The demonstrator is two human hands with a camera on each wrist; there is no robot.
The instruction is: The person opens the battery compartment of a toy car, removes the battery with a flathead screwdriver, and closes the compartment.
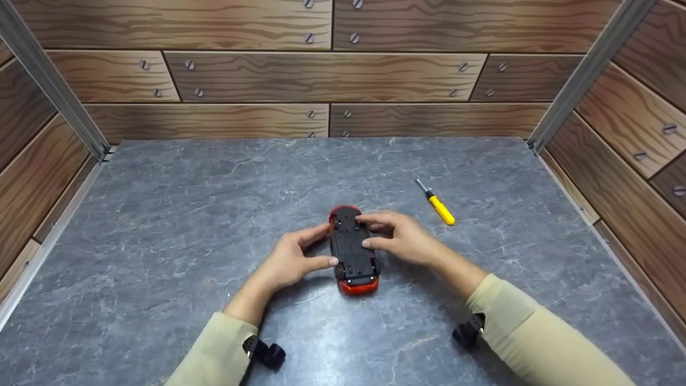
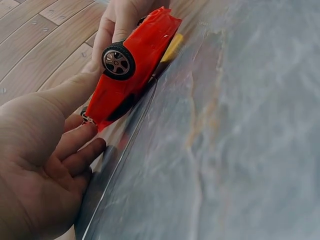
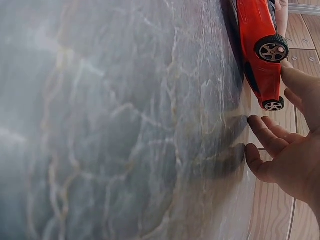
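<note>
Near the middle of the grey, pale-veined bench, a glossy red toy car lies upside down, its flat black underside facing up and its length running away from the person. The bare left hand lies along the left flank, thumb and forefinger spread wide, one tip near each end. The bare right hand is on the opposite side, its thumb and forefinger parted and reaching over the edge of the underside; the right wrist view shows its other fingers extended, apart from the car. How firmly either hand presses cannot be told.

To steady the car well, light contact on both flanks should be enough, with the two hands pushing evenly so that it does not rock on its curved roof. Fingertips are best kept off the dark-tyred, spoked wheels, which could roll under pressure, and on the solid body instead. Leaving the centre of the underside uncovered would keep its details in sight; the small bright dots near the closer end may be screws, but they are too small to be sure. Beyond the right hand lies a yellow-handled screwdriver with a metal shaft, within easy reach should the right hand be freed while the left steadies the car
</note>
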